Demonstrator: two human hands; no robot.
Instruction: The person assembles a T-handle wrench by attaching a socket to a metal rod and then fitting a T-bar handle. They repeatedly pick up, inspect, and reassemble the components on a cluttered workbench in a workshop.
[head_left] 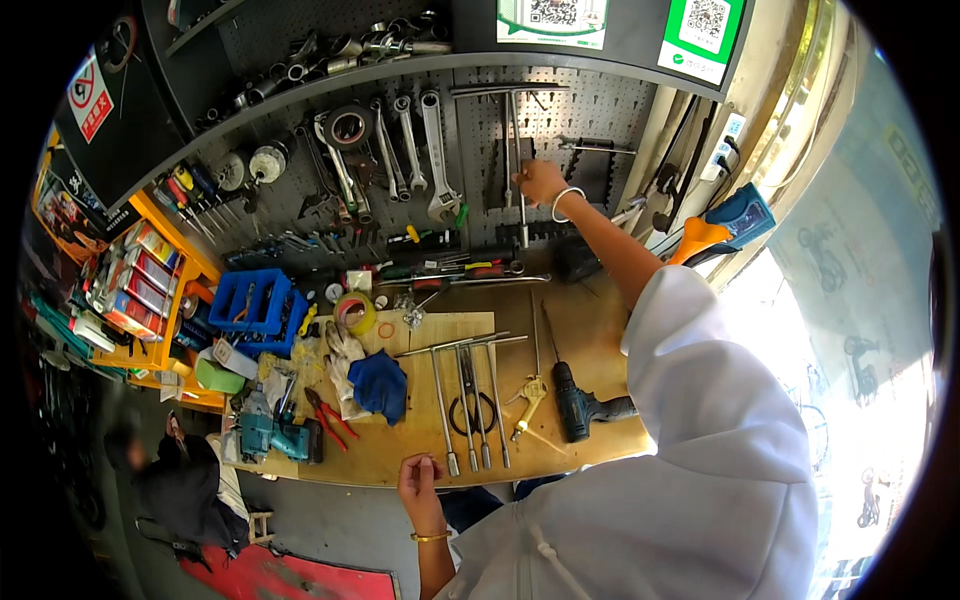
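Note:
My right hand (541, 183) reaches up to the pegboard, fingers closed on the shaft of a T-handle socket wrench (523, 225) that is upright against the board. A second long shaft stands just left of it. Low by the bench's front edge, my left hand (420, 482) has its fingers curled in, with nothing visible in them. Just beyond it, several T-handle socket wrenches (443, 410) lie side by side, sockets toward me. Among them are long scissors or shears with black loop handles (470, 405). A cordless drill (577, 405) and a yellow air blow gun (530, 400) lie to their right.
Red-handled pliers (328, 418), a blue cloth (378, 386), a teal power tool (275, 435) and blue bins (250, 302) crowd the bench's left. Wrenches (436, 150) hang on the pegboard. An orange-handled tool (700, 238) juts out at right. Another person (190, 490) sits at lower left.

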